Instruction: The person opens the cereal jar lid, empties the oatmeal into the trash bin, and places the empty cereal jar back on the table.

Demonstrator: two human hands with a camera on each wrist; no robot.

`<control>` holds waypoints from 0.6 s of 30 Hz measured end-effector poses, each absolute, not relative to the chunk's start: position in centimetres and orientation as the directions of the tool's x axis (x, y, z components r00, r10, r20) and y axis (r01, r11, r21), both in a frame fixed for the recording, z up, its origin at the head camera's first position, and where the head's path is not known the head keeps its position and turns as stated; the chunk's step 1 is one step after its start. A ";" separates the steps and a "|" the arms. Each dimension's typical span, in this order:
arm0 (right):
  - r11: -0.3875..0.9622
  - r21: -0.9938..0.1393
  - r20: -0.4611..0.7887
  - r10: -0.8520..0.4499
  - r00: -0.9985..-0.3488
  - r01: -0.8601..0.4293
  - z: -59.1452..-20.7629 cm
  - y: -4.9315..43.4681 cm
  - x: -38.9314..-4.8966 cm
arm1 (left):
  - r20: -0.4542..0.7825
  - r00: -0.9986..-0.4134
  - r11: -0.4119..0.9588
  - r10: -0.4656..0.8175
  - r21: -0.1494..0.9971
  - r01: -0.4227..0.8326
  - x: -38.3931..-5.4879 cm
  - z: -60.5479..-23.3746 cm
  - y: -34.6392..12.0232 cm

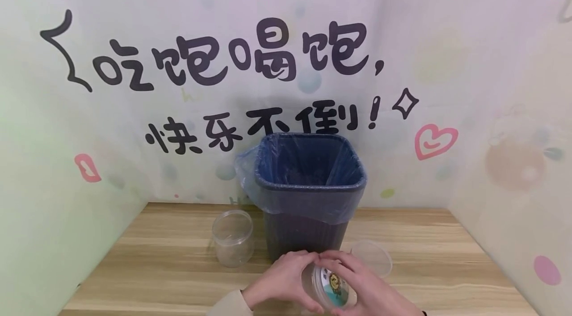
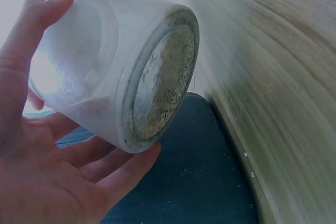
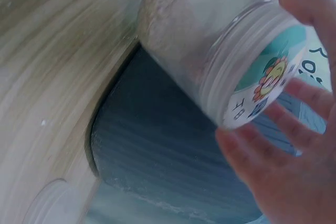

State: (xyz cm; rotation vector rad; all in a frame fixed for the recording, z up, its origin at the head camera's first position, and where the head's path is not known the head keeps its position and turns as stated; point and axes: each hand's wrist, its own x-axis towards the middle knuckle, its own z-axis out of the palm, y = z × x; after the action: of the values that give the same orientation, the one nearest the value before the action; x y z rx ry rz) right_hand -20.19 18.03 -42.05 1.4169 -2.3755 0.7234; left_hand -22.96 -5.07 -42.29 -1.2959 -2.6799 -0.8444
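Both hands are at a clear plastic jar [image 2: 100, 51], tilted above the table, with pale crumbly stuff at its base. My left hand [image 1: 288, 278] grips the jar's body, thumb on one side and fingers under the other. The jar's lid [image 3: 268, 72] carries a white and teal label with a flower face. Around the lid's edge curve the thumb and fingers of my right hand [image 1: 371, 288]. Just beyond the hands stands a dark blue bin [image 1: 308, 231] with a clear bag over its rim.
Left of the bin, an open clear jar [image 1: 233, 244] stands upright on the wooden table [image 1: 170, 276]. A clear round lid [image 1: 377, 259] lies flat right of the bin. Behind everything hangs a printed cloth backdrop [image 1: 201, 3] with black characters; similar walls close both sides.
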 end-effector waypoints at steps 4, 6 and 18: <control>0.384 -0.361 0.425 -0.744 -0.516 -0.850 -42.1 18.2 -20.1 | 0.264 -0.639 0.485 0.723 0.466 0.740 -23.1 -42.4 -5.2; 0.393 -0.401 0.400 -0.738 -0.544 -0.828 -42.2 18.3 -20.2 | 0.248 -0.652 0.498 0.717 0.471 0.728 -23.0 -42.4 -5.3; 0.409 -0.678 0.277 -0.628 -0.727 -0.611 -43.0 18.3 -20.4 | 0.255 -0.762 0.691 0.595 0.320 0.647 -22.2 -42.2 -4.8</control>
State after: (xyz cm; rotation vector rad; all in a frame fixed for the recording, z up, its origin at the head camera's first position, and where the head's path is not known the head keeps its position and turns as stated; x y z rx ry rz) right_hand -20.41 18.30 -43.01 1.1672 -2.6543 1.2622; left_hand -22.21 -4.81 -42.24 -1.0219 -2.7674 -0.5999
